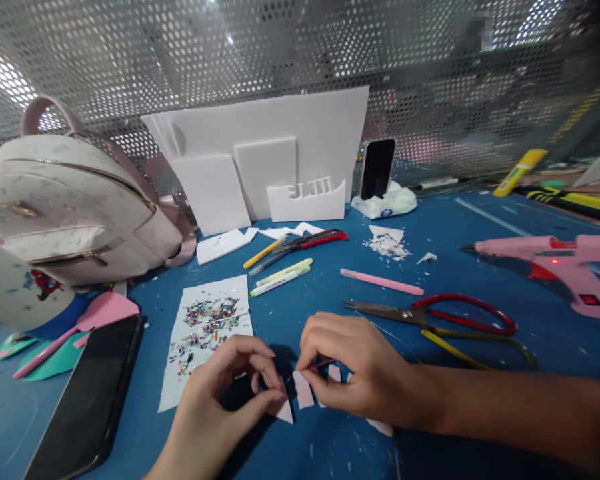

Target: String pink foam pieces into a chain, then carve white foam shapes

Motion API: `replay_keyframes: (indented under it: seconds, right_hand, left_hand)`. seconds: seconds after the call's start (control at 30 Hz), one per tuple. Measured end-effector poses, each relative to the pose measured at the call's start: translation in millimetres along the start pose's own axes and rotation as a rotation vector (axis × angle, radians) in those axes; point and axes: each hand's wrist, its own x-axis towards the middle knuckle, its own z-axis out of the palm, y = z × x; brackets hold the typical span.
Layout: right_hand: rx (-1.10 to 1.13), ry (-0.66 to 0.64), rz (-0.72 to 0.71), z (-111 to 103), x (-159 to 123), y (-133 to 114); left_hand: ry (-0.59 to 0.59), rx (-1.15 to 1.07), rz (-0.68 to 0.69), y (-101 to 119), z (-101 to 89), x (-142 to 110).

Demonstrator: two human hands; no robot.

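Observation:
My left hand (230, 393) pinches a small pale pink flat piece (283, 411) between thumb and fingers, low over the blue table (330, 453). Close on its right, my right hand (355, 357) has thumb and forefinger pressed together on a thin dark pink strand (324, 364); its exact kind is unclear. Just under those fingertips lies another pale pink piece (304, 393). More such pieces are partly hidden beneath the right hand. A sheet of white paper (170, 390) with many tiny coloured beads lies beyond my left hand. Red-and-yellow-handled scissors (385, 311) rest beyond my right wrist.
A pink glue gun (545, 257) lies at right, its red light on. White foam boards (215, 193) lean at the back near a standing phone (378, 167). Pens, a cutter (300, 250) and foam scraps lie mid-table. A backpack (70, 200) and a phone (87, 393) occupy the left.

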Motion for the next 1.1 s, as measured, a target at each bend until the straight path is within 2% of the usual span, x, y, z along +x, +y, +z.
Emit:
replay_keyframes:
  seconds: [0.47,0.67,0.83,1.1]
  right_hand:
    - [-0.068,-0.017,-0.072,0.8,0.3,-0.1]
    - [-0.112,-0.062,-0.134,-0.5,1.2,-2.4]
    - [-0.150,-0.086,-0.194,1.1,0.2,-1.4]
    - [-0.183,-0.083,-0.236,3.7,-0.7,-0.9]
  left_hand:
    - [0.010,0.008,0.040,1.8,2.0,1.7]
    - [-0.047,0.051,0.007,9.5,3.9,1.6]
    - [-0.099,0.001,-0.054,9.0,4.5,-1.9]
    - [-0.082,0.078,-0.040,8.9,6.3,-1.9]
